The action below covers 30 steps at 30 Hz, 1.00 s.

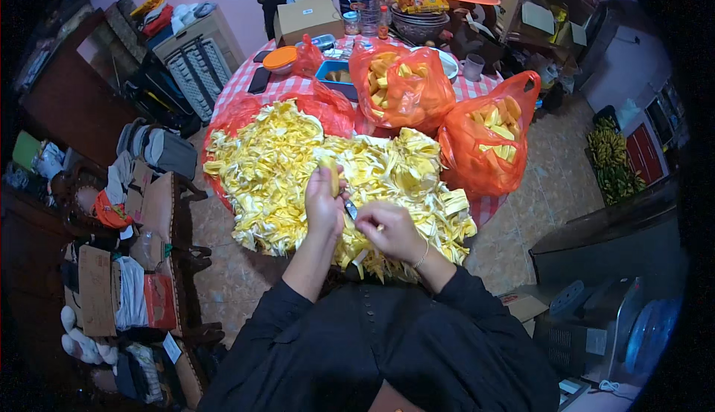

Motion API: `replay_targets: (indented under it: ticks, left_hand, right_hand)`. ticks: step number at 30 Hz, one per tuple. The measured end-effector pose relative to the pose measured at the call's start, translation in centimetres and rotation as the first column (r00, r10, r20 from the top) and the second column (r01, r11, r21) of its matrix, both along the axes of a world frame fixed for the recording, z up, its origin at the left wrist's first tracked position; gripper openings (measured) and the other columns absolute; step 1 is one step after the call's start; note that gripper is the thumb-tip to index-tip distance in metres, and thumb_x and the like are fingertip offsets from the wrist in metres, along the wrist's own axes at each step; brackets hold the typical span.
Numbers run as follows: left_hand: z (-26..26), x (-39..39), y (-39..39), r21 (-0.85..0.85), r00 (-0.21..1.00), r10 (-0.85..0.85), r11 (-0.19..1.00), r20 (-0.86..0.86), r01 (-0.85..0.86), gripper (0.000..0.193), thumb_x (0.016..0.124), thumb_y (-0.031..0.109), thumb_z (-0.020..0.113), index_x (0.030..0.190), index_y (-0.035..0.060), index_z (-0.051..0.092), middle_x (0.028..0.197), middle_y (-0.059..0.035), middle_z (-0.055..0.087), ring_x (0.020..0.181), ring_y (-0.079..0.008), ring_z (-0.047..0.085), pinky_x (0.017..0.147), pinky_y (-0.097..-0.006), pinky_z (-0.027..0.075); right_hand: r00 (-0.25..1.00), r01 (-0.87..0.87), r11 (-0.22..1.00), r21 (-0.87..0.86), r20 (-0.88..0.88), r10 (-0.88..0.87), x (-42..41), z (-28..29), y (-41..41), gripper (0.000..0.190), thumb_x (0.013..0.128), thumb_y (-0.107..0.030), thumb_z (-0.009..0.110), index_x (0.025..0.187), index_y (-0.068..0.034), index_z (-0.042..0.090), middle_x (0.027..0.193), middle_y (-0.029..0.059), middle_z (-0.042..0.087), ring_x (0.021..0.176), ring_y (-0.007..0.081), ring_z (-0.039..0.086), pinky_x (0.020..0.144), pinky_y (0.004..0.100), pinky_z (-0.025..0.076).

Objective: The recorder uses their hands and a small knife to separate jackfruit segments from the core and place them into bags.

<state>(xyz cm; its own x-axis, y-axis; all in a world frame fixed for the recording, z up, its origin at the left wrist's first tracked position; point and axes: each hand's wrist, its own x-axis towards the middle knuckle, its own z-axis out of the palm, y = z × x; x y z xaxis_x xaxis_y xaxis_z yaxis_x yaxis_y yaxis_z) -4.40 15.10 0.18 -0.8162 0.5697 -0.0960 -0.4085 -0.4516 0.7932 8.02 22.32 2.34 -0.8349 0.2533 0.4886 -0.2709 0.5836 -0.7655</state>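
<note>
My left hand [324,200] grips a yellow jackfruit pod [330,173], its upper end showing above the fingers. A small knife [351,210] with a dark, shiny blade spans the gap between my hands. My right hand [391,230] is curled and blurred just beside the blade, a small pale piece [381,228] showing at its fingers. Which hand has the knife's handle is hidden. Under both hands spreads a broad heap of yellow and white jackfruit strands [268,177]. Two orange plastic bags [410,99] [486,158] hold yellow pods at the heap's far and right sides.
The round table wears a red-checked cloth [237,85]. Across its back stand a blue container [335,71], an orange-lidded tub [280,59], a cardboard box [309,20], bottles [367,10] and a cup [473,67]. A loaded wooden bench [156,211] is at left; bananas [610,155] lie at right.
</note>
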Motion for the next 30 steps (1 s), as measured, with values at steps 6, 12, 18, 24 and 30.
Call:
replay_targets:
  ticks: [6,12,18,24,30]
  left_hand:
    - [2.4,-2.4,-2.4,0.285,0.897,-0.364,0.913,0.252,0.291,0.033,0.087,0.036,0.044,0.104,0.0073,0.048,0.081,-0.0019,0.051,0.059,-0.0091,0.042,0.048,-0.0209,0.034]
    - [3.6,-0.4,-2.8,-0.026,0.931,-0.364,0.931,0.038,0.365,0.028,0.089,0.033,0.042,0.100,0.0092,0.048,0.081,-0.0017,0.051,0.054,-0.0082,0.041,0.047,-0.0196,0.033]
    - [2.4,0.2,-2.3,-0.157,0.949,-0.301,0.946,-0.089,0.285,0.025,0.090,0.032,0.040,0.087,0.0097,0.049,0.066,0.0019,0.049,0.051,-0.0062,0.043,0.042,-0.0190,0.033]
    - [2.0,0.4,-2.2,-0.231,0.960,-0.167,0.966,-0.226,0.114,0.029,0.090,0.033,0.039,0.080,0.0073,0.049,0.059,-0.0002,0.047,0.046,-0.0074,0.042,0.041,-0.0189,0.034]
    - [2.3,0.0,-3.2,-0.203,0.944,-0.318,0.922,0.085,0.328,0.033,0.089,0.036,0.039,0.079,0.0057,0.049,0.058,-0.0008,0.048,0.047,-0.0082,0.045,0.036,-0.0184,0.034]
  right_hand:
    - [0.994,0.102,0.974,0.204,0.004,-0.105,1.9,-0.3,1.5,0.013,0.072,-0.006,0.057,0.085,-0.004,0.059,0.085,0.0100,0.058,0.078,0.0249,0.056,0.069,0.0331,0.046]
    - [0.989,0.139,0.987,-0.080,-0.036,-0.143,-0.7,1.0,4.1,0.024,0.079,-0.014,0.055,0.101,-0.003,0.057,0.090,0.0109,0.057,0.080,0.0202,0.056,0.070,0.0286,0.045]
    - [0.997,-0.043,0.919,-0.391,0.036,0.062,-3.0,1.3,2.1,0.024,0.079,-0.016,0.059,0.099,-0.002,0.058,0.074,0.0047,0.059,0.067,0.0107,0.054,0.061,0.0240,0.044]
    - [0.996,-0.015,0.822,-0.569,0.064,0.062,-2.9,0.9,0.0,0.019,0.082,-0.012,0.056,0.095,0.001,0.058,0.070,0.0010,0.059,0.060,0.0052,0.050,0.055,0.0203,0.043]
    - [0.999,0.018,0.907,-0.420,0.033,-0.004,-2.8,0.5,-0.3,0.014,0.084,-0.011,0.052,0.089,0.002,0.057,0.071,0.0037,0.057,0.060,0.0078,0.054,0.054,0.0220,0.043]
